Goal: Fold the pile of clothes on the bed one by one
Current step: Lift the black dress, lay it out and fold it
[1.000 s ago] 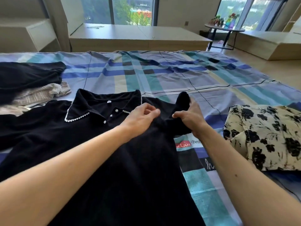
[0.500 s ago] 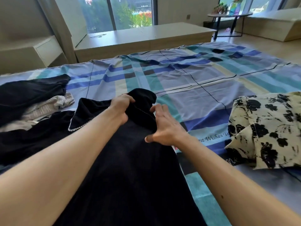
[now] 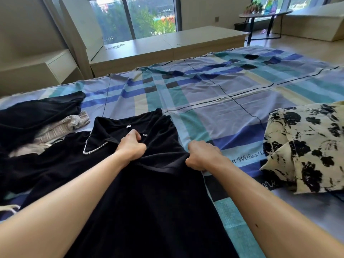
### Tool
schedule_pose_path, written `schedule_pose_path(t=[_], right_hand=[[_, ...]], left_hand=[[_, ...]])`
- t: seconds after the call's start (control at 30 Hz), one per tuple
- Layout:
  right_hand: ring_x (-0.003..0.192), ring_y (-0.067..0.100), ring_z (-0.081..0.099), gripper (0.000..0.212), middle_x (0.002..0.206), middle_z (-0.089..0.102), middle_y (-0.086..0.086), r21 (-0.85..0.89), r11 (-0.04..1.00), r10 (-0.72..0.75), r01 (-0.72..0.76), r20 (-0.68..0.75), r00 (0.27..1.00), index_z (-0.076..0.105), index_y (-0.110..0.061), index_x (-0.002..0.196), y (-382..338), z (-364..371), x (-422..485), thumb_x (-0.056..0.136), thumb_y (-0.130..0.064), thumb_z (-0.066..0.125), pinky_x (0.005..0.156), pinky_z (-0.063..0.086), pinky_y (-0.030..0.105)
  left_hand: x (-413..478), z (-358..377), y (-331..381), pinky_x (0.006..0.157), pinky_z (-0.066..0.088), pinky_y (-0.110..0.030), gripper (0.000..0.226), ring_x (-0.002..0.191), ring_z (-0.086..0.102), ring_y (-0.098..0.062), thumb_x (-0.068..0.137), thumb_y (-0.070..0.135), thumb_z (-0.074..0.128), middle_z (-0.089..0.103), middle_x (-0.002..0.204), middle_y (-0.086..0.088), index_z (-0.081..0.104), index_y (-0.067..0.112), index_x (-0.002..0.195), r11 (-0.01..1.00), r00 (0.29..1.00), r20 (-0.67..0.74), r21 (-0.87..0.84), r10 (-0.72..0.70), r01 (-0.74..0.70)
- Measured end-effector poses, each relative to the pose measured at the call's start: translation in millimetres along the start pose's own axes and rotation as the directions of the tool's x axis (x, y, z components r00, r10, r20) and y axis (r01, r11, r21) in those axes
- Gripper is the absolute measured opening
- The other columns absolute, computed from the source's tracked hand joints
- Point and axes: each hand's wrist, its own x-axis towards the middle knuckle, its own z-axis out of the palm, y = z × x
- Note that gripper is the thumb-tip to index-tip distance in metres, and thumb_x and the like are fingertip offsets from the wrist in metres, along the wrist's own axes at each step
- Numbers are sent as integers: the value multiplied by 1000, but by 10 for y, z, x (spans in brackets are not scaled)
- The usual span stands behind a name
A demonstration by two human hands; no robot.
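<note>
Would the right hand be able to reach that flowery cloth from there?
Probably yes, once it lets go: the right hand grips the black dress, but only bare bedsheet lies between it and the flowery cloth.

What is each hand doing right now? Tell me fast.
Left hand: closed, gripping the black dress just below its collar.
Right hand: closed, gripping the folded right edge of the same dress.

One head-worn wide-angle view, facing forward and down, close over the bed, windows far ahead
</note>
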Motion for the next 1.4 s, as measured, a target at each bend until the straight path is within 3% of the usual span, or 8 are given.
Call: schedule_pose_path(t=[0.27, 0.5, 0.6, 0.77, 0.87, 1.03, 1.23, 1.4], right_hand=[[88, 22, 50, 30, 85, 47, -8, 190, 917, -346, 350, -55, 937, 42, -28, 73, 72, 57, 178, 64, 0, 48, 74, 42, 33], [64, 13, 55, 29, 83, 55, -6, 284, 921, -320, 267, 158, 934, 66, -27, 82, 186, -32, 178, 77, 1, 60, 48, 43, 20], [53, 3, 48, 19, 67, 55, -10, 337, 887, -385, 315, 164, 908, 74, -23, 87, 190, -145, 105, 77, -10, 66, 53, 43, 21], [63, 4, 52, 10, 73, 62, -3, 315, 849, -400, 424, -139, 906, 75, -22, 90, 204, -22, 210, 84, -15, 70, 64, 44, 25], [80, 11, 55, 22, 88, 54, -7, 185, 892, -424, 413, 22, 906, 71, -29, 106, 232, 173, 241, 85, -23, 75, 82, 48, 28], [82, 10, 56, 22, 97, 53, -3, 105, 906, -411, 409, -3, 912, 65, -38, 98, 164, 141, 164, 85, -24, 74, 85, 47, 29], [100, 21, 59, 31, 107, 50, -8, -11, 899, -424, 437, -264, 866, 68, -31, 111, -169, 266, -54, 81, -29, 77, 92, 46, 42], [125, 6, 46, 47, 134, 41, -17, -37, 812, -581, 582, -129, 803, 57, -36, 131, -579, 597, -384, 87, -48, 69, 107, 36, 28]], left_hand=[[363, 136, 486, 82, 44, -25, 25, 95, 58, -14, 88, 16, 71, 63, 103, 0, 70, 29, 110, 979, 955, 218, -85, 200, -186], [470, 243, 405, 111, 39, -37, 48, 130, 47, -30, 88, 10, 57, 44, 141, -8, 59, 23, 134, 941, 978, 58, 269, 199, -207], [224, 279, 364, 107, 34, -44, 40, 127, 42, -30, 92, 32, 55, 44, 136, -6, 58, 24, 131, 800, 852, -134, 441, 506, -405], [-273, 429, 26, 125, 10, -48, 102, 156, 1, -22, 76, 85, 15, 4, 169, -3, 16, 27, 160, 691, 781, 329, 366, 530, -623], [-375, 295, -120, 126, -2, -49, 103, 154, -14, -19, 82, 87, 25, -10, 169, 0, -2, 27, 161, 699, 796, 439, 405, 417, -590], [-521, -260, -449, 126, -1, -48, 82, 156, -6, -21, 95, 67, 42, 6, 169, -4, 18, 22, 160, 754, 856, 347, 418, 383, -507], [-532, -920, -1441, 117, 30, -40, 57, 139, 38, -25, 93, 54, 56, 47, 146, -5, 53, 20, 139, 937, 985, -8, 310, 172, -161], [-426, -1342, -2111, 103, 45, -43, 39, 124, 51, -30, 88, 46, 64, 56, 130, -9, 65, 20, 117, 975, 942, -289, 91, -171, 205]])
